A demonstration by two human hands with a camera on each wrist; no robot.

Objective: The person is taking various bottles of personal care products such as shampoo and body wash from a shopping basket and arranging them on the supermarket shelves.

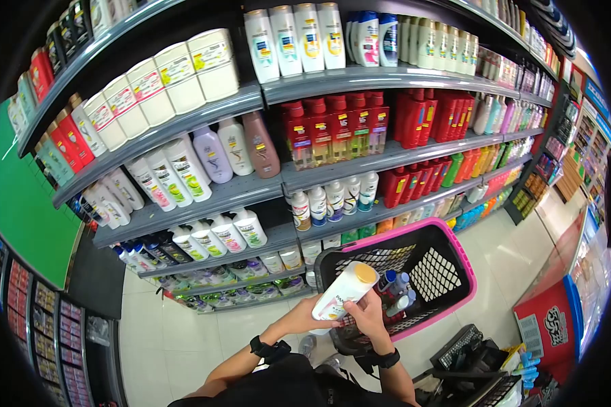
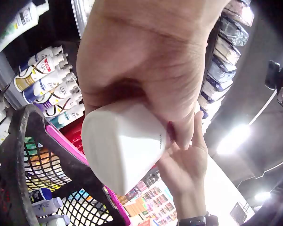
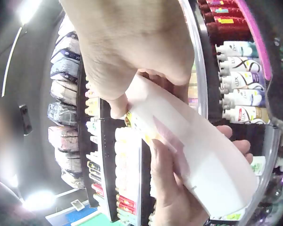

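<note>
Both hands hold one white shampoo bottle with a yellow cap, tilted just in front of a black basket with a pink rim. My left hand grips the bottle's lower end, and in the left wrist view its fingers curl round the white base. From the other side my right hand holds the body; the right wrist view shows that hand pinching the label side of the bottle, with the left hand under it. Several blue-capped bottles lie inside the basket.
Long grey shelves full of white, red and coloured bottles run along the aisle ahead and to the right. A red floor display stands at the lower right, beside a black wire rack. White floor tiles lie to the left.
</note>
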